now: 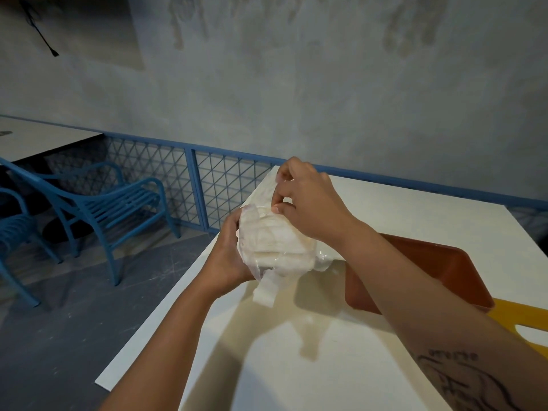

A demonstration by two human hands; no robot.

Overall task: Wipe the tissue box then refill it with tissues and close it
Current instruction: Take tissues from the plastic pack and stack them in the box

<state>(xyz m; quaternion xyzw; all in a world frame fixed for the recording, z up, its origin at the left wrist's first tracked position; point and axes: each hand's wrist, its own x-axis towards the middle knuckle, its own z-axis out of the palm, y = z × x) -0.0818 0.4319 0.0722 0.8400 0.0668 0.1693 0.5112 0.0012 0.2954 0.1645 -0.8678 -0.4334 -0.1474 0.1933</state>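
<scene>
Both hands were raised above the white table (370, 366), working on a pack of tissues (275, 241) in clear plastic wrap. The left hand (228, 256) was closed around the pack's left and lower side, supporting it clear of the table surface. The right hand (308, 200) was at the pack's upper far end, thumb and fingertips (278, 207) pinched on the plastic wrap there, which stood pulled up into a loose flap. A fold of white tissue hung from the pack's near end, close above the table; whether it touched the surface could not be told.

An orange-brown tissue box (462, 271), open at the top, lay on the table to the right of the pack, partly hidden behind the right forearm. A yellow lid (519, 318) with a slot opening lay just beside the box's near right end, cut off by the frame edge.

Blue chairs (98, 209) stood on the grey floor to the left of the table, in front of a blue mesh railing (192, 185) along the concrete wall.
</scene>
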